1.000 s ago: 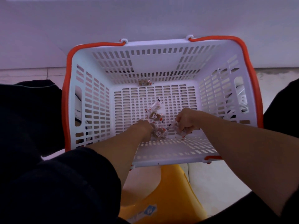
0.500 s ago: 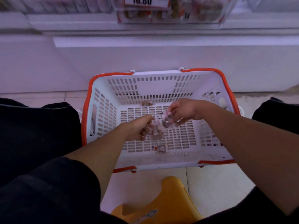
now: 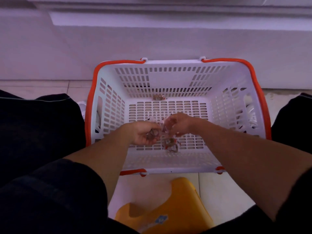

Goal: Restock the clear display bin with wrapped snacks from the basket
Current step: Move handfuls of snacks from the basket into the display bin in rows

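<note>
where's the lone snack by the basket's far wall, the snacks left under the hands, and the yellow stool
lone snack (image 3: 158, 97), head view, middle of wrapper
snacks under the hands (image 3: 171, 145), head view, top wrapper
yellow stool (image 3: 168, 205), head view, seat top

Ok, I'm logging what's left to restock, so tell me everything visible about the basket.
The basket is white slotted plastic with orange handles folded along its rim, standing upright on the tiled floor against a white base panel. It is nearly empty: one wrapped snack lies at the far wall, a few more near the front. Both hands reach inside, holding snacks.
</note>
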Demonstrator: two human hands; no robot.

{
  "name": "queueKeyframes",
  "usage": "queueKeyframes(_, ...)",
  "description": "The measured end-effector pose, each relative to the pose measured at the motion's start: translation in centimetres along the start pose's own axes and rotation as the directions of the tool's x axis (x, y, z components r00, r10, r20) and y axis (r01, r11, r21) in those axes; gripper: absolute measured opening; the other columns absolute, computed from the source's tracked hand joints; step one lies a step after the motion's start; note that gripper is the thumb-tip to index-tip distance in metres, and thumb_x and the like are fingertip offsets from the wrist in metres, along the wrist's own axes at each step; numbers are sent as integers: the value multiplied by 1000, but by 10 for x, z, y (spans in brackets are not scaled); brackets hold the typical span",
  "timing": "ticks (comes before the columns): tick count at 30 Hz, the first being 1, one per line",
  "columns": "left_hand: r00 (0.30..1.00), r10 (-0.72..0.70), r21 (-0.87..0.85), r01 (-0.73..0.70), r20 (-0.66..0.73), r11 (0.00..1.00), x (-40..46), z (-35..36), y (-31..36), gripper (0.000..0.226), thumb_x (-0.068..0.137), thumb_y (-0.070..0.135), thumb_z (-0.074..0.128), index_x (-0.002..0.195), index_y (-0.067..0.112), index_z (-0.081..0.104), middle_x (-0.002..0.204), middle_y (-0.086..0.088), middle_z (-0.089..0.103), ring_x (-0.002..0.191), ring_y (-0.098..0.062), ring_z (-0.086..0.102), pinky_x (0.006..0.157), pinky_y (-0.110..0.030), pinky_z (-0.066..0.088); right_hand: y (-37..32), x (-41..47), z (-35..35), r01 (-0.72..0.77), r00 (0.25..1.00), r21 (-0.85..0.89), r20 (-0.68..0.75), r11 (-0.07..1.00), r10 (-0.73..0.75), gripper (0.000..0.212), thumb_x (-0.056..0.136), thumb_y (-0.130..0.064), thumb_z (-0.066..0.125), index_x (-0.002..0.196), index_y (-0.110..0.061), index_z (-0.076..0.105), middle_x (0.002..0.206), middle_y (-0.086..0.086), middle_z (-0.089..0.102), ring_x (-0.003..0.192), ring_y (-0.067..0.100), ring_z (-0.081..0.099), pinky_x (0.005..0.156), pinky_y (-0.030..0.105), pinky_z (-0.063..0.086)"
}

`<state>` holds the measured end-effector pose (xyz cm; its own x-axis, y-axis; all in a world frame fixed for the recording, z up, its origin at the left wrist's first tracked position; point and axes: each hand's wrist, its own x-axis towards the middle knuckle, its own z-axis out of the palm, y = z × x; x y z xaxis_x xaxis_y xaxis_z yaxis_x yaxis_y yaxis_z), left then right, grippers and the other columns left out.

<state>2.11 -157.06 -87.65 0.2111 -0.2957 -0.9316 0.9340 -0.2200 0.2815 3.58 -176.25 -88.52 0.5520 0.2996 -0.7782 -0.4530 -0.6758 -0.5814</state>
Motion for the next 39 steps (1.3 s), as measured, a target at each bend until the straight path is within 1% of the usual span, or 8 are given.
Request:
queueKeyframes(4,993,37,-45,-42,-108,998,7,-6,-4,13,97,19,57,91,9,63,72,-7,71,64,-17,68,68,-33,60,26,17,17,76,997,-643,44,762,-63,30,74,-20,81,102,-10,75,104,9,71,98,28,66,81,29,50)
queueKeyframes(8,985,102,-51,-110,-137,993,10,-3,3,20,85,10,66,66,11,73,80,-8,74,72,-17,73,64,-34,61,28,23,46,76,995,-783,23,618,-94,66,65,-22,84,125,-11,58,111,15,66,94,34,67,63,32,43)
queueKeyframes(15,946,210,-54,-230,-247,972,-16,6,20,54,73,46,84,112,16,64,85,-8,75,73,-20,75,58,-31,58,-14,-9,1,10,998,-135,55,991,-3,13,71,-12,87,70,-14,74,62,1,68,58,12,64,60,24,54)
queueKeyframes(23,865,378,327,-480,330,814,-167,43,132,36,63,39,87,95,27,77,110,-3,75,105,-18,71,54,-15,52,-130,-153,-115,354,935,134,-48,926,-350,23,83,3,72,97,-4,56,80,19,72,67,22,70,64,29,61)
queueKeyframes(27,800,498,520,-598,336,610,-256,80,172,10,67,23,85,74,25,77,83,1,75,88,-14,74,49,-15,50,-171,-222,-127,548,726,-150,-404,823,-557,33,71,2,81,82,-15,55,65,4,64,46,12,58,41,27,48)
queueKeyframes(31,702,624,541,-691,344,479,-305,96,181,20,71,13,86,87,15,75,78,-1,72,74,-9,70,50,-17,51,-191,-267,-126,647,375,-412,-561,642,-738,85,66,-16,89,137,-31,44,118,-11,58,82,4,64,68,26,57)
queueKeyframes(35,638,680,425,-762,362,489,-323,94,185,34,73,2,81,99,24,77,96,0,73,84,-7,65,56,-18,53,-205,-276,-118,593,372,-596,-394,542,-840,67,93,-17,65,151,-23,35,149,-10,46,134,-4,44,111,19,36)
queueKeyframes(39,628,702,458,-760,337,461,-328,90,194,34,69,-10,80,81,22,77,85,-4,69,80,-12,66,60,-22,55,-223,-279,-125,551,325,-688,-343,472,-881,64,90,-11,68,148,-15,39,151,-9,34,140,-4,28,114,9,20)
